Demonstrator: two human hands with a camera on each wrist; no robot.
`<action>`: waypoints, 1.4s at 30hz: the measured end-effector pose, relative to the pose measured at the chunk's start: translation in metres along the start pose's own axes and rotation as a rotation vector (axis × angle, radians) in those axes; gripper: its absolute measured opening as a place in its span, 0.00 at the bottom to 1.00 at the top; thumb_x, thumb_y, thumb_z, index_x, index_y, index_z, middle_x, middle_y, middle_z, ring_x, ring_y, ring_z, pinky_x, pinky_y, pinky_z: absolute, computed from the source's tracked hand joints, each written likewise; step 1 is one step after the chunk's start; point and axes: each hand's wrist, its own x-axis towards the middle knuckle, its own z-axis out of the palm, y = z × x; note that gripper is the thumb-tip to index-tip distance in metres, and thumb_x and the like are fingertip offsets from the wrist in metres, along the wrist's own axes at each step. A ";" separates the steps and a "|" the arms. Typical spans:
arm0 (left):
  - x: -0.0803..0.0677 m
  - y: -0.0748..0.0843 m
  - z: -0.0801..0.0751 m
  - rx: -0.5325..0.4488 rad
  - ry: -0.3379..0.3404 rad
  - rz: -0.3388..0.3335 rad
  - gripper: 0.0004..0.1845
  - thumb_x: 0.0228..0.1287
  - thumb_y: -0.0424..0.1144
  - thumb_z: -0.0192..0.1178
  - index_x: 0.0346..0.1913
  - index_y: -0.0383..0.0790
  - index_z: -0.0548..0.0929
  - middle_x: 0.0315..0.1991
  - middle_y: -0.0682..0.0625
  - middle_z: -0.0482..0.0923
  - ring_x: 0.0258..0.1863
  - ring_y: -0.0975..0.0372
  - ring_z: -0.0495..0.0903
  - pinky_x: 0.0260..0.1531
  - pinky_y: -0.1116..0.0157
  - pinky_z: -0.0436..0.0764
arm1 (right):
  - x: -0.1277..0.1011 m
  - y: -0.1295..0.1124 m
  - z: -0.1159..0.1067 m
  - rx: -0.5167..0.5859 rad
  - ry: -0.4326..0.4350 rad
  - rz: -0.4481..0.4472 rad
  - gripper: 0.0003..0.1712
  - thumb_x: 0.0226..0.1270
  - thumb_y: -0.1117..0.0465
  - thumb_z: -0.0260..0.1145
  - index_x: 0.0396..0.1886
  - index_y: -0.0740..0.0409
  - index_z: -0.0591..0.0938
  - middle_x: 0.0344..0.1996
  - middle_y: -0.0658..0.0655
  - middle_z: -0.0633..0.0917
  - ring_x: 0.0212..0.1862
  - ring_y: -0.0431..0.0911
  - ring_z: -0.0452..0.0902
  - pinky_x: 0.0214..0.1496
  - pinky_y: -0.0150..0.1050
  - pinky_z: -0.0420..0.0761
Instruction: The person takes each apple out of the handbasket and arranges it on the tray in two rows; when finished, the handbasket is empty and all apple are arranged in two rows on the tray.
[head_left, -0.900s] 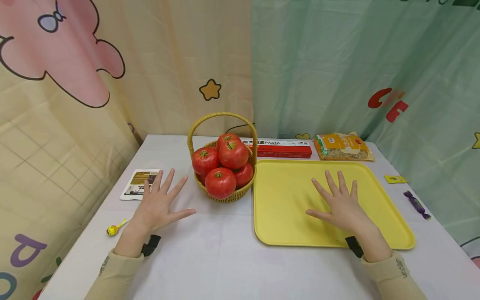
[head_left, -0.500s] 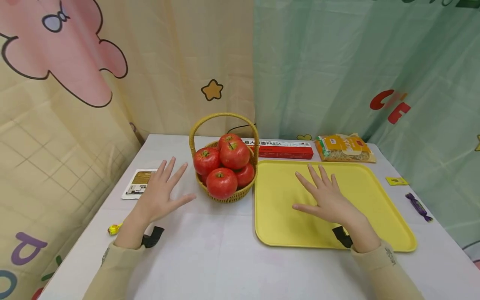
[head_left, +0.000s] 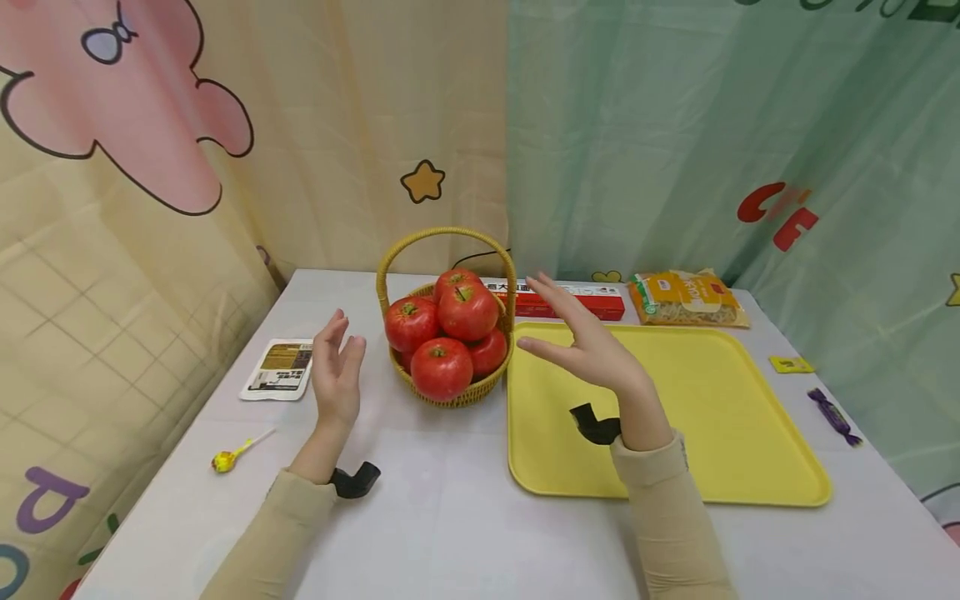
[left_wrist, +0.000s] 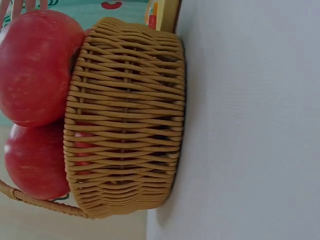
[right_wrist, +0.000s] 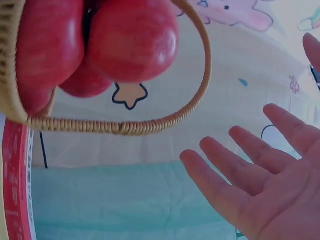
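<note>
Two hands flank the wicker basket (head_left: 450,367) of red apples (head_left: 467,310) near the desk's (head_left: 450,517) middle: left hand (head_left: 337,377) at its nine o'clock, right hand (head_left: 592,350) at three, above the yellow tray (head_left: 735,433). Fingers (right_wrist: 235,172) are spread wide, holding nothing; contact with the basket seems absent.

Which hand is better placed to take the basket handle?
Right, probably. The right hand is raised beside the basket, open fingers level with its handle. The left hand sits lower, near the basket's wall.
</note>
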 end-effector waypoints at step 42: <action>-0.027 -0.049 0.010 -0.195 0.070 -0.546 0.08 0.54 0.26 0.66 0.37 0.39 0.87 0.43 0.59 0.83 0.40 0.67 0.82 0.47 0.60 0.80 | 0.060 0.022 0.093 0.443 0.424 0.021 0.33 0.62 0.56 0.67 0.66 0.47 0.68 0.66 0.48 0.66 0.65 0.46 0.63 0.65 0.52 0.68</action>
